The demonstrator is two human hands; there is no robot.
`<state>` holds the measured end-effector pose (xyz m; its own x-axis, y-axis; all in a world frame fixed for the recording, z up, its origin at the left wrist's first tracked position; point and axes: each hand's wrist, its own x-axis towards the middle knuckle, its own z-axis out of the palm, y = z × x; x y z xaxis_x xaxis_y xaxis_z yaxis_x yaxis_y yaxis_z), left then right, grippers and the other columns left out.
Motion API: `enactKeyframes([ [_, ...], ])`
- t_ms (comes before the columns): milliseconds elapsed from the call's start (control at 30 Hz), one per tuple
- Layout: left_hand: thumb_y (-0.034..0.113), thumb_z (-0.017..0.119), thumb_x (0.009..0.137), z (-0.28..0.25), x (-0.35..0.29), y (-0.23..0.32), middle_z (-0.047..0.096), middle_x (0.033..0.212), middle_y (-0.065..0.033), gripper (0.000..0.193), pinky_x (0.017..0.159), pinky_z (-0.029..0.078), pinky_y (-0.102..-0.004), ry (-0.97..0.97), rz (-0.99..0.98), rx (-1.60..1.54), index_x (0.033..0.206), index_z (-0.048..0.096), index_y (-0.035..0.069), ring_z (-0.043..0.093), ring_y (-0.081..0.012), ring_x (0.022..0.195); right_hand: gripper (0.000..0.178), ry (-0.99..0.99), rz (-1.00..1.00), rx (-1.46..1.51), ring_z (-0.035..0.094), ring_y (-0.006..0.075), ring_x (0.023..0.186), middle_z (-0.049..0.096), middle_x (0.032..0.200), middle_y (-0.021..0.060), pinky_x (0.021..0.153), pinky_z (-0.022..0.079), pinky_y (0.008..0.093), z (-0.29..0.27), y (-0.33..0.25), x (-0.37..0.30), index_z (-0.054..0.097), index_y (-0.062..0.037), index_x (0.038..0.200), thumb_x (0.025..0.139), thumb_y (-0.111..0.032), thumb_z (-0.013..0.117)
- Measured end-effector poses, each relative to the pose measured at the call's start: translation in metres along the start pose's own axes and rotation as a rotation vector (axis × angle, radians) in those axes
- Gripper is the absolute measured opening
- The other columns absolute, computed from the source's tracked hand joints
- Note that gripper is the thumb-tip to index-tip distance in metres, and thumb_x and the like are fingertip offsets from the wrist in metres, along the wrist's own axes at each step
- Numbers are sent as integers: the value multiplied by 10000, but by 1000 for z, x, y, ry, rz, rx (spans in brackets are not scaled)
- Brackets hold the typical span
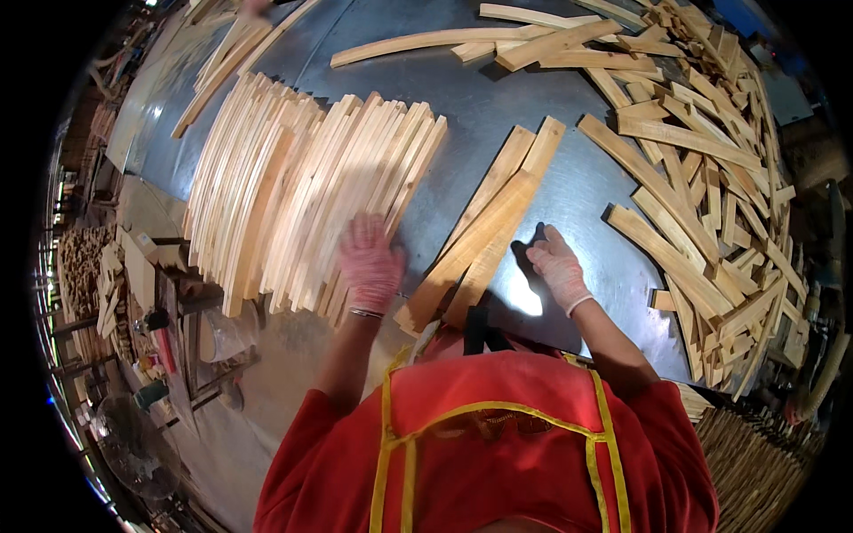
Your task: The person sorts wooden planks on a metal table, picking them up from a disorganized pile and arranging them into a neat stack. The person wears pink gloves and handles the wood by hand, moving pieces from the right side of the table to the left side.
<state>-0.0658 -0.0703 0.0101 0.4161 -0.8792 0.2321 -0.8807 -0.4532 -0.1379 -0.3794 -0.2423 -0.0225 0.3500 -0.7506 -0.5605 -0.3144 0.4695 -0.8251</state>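
Observation:
My left hand (pixel 369 271), in a whitish-pink work glove, lies with fingers stretched over the near right end of a row of wooden slats (pixel 311 195). Those slats lie side by side, closely packed, on a metal-topped table (pixel 453 169). My right hand (pixel 560 269), gloved alike, is over the bare metal with its fingers partly bent and apart, and no piece shows in it. Between my hands, several loose wooden strips (pixel 502 222) lie crossed over each other, their near ends at the table's front edge by my apron.
A big jumbled heap of wooden strips (pixel 711 169) covers the table's right side. More strips (pixel 533 40) lie at the far edge, and others (pixel 227 67) at the far left near part of another person's hand (pixel 256 7). A machine stand (pixel 178 311) is at the left.

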Motion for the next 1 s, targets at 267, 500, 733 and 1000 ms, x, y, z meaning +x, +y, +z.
enactKeyframes([
  [267,353,743,828,7,-24,57,592,1367,-152,843,996,507,-506,-524,93,-486,1561,425,87,607,-388,1212,928,-56,60,256,550,118,747,594,934,35,623,462,265,47,-15,23,130,32,1687,954,-35,696],
  [500,253,712,818,3,-33,27,617,1327,-172,807,972,532,-508,-508,-10,-473,1560,427,108,624,-412,1169,1013,170,-133,-633,553,402,1357,437,1586,232,1132,467,465,78,-54,-1,338,-95,1640,823,-432,833],
  [733,95,733,897,1,-43,-4,608,1482,-167,817,1118,438,-314,-777,-447,-1776,1617,374,-46,575,-217,1312,921,452,-252,-850,488,450,1391,410,1627,204,1191,415,469,127,-41,17,381,-78,1603,791,-225,789],
  [1000,348,764,812,-35,-23,-8,595,1286,-159,605,1034,480,-477,-201,-12,-453,1303,596,37,594,-343,1188,745,-238,-236,-305,610,381,1307,652,1375,261,1117,466,425,201,-19,14,428,47,1550,856,-53,679],
])
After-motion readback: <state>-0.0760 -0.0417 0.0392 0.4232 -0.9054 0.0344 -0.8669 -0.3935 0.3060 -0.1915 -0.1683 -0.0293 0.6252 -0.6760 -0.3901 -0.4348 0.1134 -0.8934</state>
